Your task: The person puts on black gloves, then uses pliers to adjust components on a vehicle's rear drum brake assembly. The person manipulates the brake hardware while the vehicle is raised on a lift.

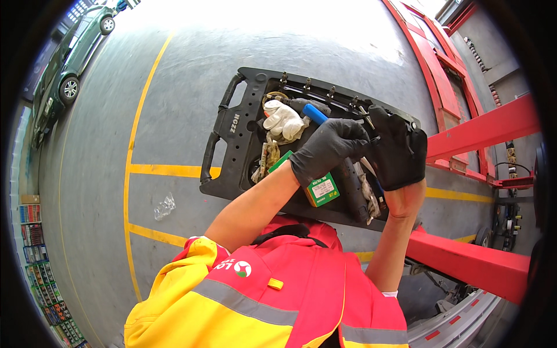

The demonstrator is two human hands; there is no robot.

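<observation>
Both of my hands wear dark gloves over a black plastic tool cart (226,169). My left hand (333,145) reaches in from the left, its fingers bent and brought up against the other glove. Whether it pinches anything is hidden. My right hand (396,150) is raised with its fingers extended and apart, nothing seen in it. A slim metal piece (367,116) shows between the hands; I cannot tell if it is touched. Below the left hand sits a green oil filter box (323,191). Beyond it are a blue handle (314,114) and a white work glove (283,119).
The cart also holds a dark power tool (307,105), a long black tool (356,191) and a crumpled rag (370,195). Red lift arms (483,128) stand close on the right. Clear plastic wrap (165,206) lies on the floor. A dark green car (69,65) is parked far left.
</observation>
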